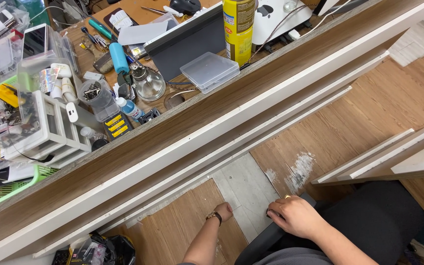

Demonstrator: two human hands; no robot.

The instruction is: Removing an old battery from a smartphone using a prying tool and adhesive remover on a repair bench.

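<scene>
Head view, looking straight down past the edge of the cluttered surface (138, 147) to the floor. Your left hand (223, 212), a watch (214, 215) on the wrist, reaches down to the floor and presses on the edge of a wood-look floor plank (182, 221), right where it meets a bare grey patch of subfloor (246, 189); the fingers look curled and pressed down, holding nothing that you can see, likely to keep the plank's edge flat. Your right hand (295, 216) rests on the front edge of the black chair seat (369, 216), fingers bent over the rim, seemingly to brace you as you lean forward; something small may sit under the fingertips, but the view is too poor to tell. The plank is light brown with a printed grain, lies flat, and its right edge runs along the grey patch. Beyond the patch the laid flooring (369, 113) shows a scuffed whitish smear (298, 169). Long white trim strips (251, 132) run diagonally under the desk edge, above both hands. Up on the surface, well away from your hands: a yellow spray can (238, 29), a clear plastic box (210, 71), a white drawer organiser (45, 132), a green basket (6, 189), a blue tube (119, 57).
</scene>
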